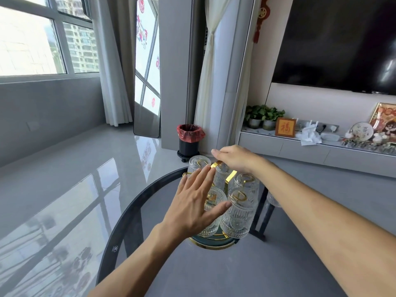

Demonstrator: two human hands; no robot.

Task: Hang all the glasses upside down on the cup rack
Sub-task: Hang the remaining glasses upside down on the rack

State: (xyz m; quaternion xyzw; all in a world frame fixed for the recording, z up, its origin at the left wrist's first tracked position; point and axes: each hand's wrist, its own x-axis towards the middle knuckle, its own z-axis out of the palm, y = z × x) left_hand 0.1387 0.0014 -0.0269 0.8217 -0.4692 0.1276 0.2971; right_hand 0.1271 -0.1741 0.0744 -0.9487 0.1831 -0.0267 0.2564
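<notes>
A gold cup rack with a round green, gold-rimmed base stands on the round glass table. Several ribbed clear glasses hang upside down on it, among them a near one, a far left one and a right one. My left hand lies flat with fingers spread against the rack's left side, covering one glass. My right hand curls over the rack's top handle, fingers bent on it. Whether it grips the handle tightly is unclear.
The table's dark rim curves along the left. A black bin with a red liner stands on the floor beyond the table. A low TV cabinet with plants and ornaments runs along the right wall. A mirror leans at the back.
</notes>
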